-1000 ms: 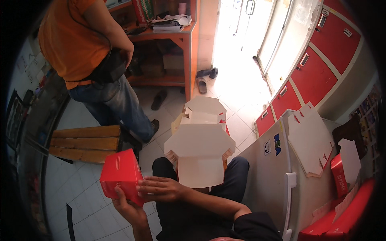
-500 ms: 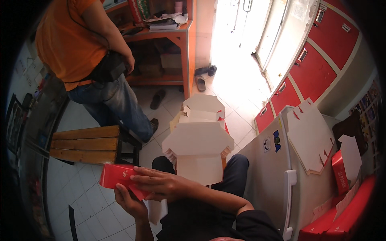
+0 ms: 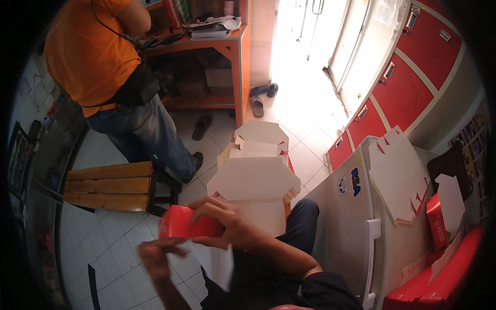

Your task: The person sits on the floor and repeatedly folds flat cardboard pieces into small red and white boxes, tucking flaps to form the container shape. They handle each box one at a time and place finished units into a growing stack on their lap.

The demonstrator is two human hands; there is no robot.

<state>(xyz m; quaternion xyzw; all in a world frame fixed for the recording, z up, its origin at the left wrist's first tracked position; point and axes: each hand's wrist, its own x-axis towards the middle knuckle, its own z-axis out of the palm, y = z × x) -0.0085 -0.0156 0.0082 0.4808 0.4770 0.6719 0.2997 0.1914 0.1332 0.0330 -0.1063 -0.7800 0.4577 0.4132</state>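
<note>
The red box (image 3: pixel 178 222) is up in the air, left of the wearer's lap, with the right hand (image 3: pixel 227 222) gripping its right end between thumb and fingers. The left hand (image 3: pixel 155 253) is blurred at the box's lower left edge; whether its fingers grip cannot be told. A white panel (image 3: pixel 221 266) hangs below the box, and flattened white cardboard pieces (image 3: pixel 253 178) lie stacked beside the right knee (image 3: pixel 300 219).

Hands (image 3: pixel 230 222) at red box (image 3: pixel 176 219); white cartons (image 3: pixel 253 178) beyond.
</note>
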